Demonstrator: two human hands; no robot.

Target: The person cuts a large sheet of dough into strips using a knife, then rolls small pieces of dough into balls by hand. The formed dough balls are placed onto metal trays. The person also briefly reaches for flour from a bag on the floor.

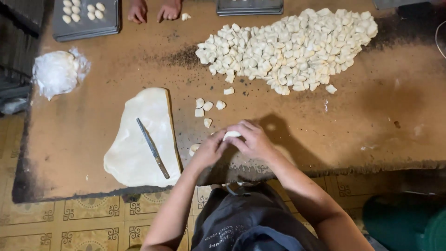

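Note:
Both my hands meet near the front edge of the brown table (362,116). My left hand (208,151) and my right hand (253,139) together pinch a small pale dough piece (231,135) between their fingers. Left of them lies a flat sheet of dough (134,153) with a knife (153,148) resting on top. A few cut dough pieces (207,106) lie just beyond my hands. One more piece (193,149) sits by my left wrist.
A large heap of cut dough pieces (288,49) fills the far right of the table. A pile of flour (56,72) is at far left. A dark tray (86,21) holds shaped pieces. Another person's hands (153,10) rest at the far edge, beside a second tray (250,6).

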